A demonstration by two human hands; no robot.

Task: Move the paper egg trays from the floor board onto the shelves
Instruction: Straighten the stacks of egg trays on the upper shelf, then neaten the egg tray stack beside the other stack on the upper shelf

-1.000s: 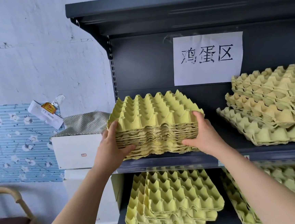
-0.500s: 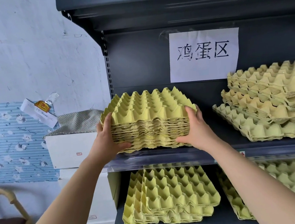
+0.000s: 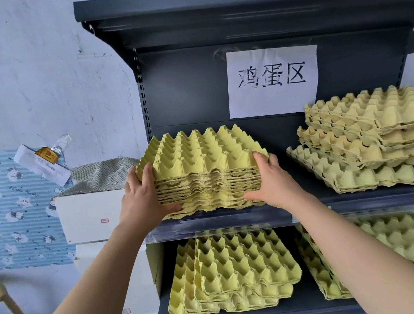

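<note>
Seating a nested stack of paper egg trays (image 3: 201,162) on the middle shelf (image 3: 231,221), at its left end near the front edge. Left hand (image 3: 143,200) grips the stack's near left corner and right hand (image 3: 276,183) grips the near right corner. On each, the fingers curl over the top tray's rim and the thumb lies along the lowest layers. The stack's bottom looks to touch the shelf board at the front. Rear contact is hidden, so I cannot confirm it.

Judgement on the step: placement, close to done. To do it well:
- Slide the stack back from the front edge until it sits wholly on the board.
- Hold it level so the layers do not shear.
- Square it to the shelf's left upright.
- Keep clear of the neighbouring tray pile (image 3: 365,148) at the shelf's right end.
- Let go with both hands together, thumbs out last, so the bottom tray is not dragged forward.

Materials:
- **Trays:** moulded pulp, pale yellow-green, matte and fibrous, with ragged, wavy edges where the layers nest. Peaked cones and cupped wells form a regular grid. Probably light, slightly springy, and easily crushed at the corners by a hard pinch.
- **Shelf:** dark grey painted metal, smooth, with a clear strip along the front edge.
- **Lower shelf (image 3: 301,306):** carries more tray piles (image 3: 236,274), fanned and skewed.
- **Back panel:** a white paper sign (image 3: 272,81) with handwritten characters is stuck to it.
</note>
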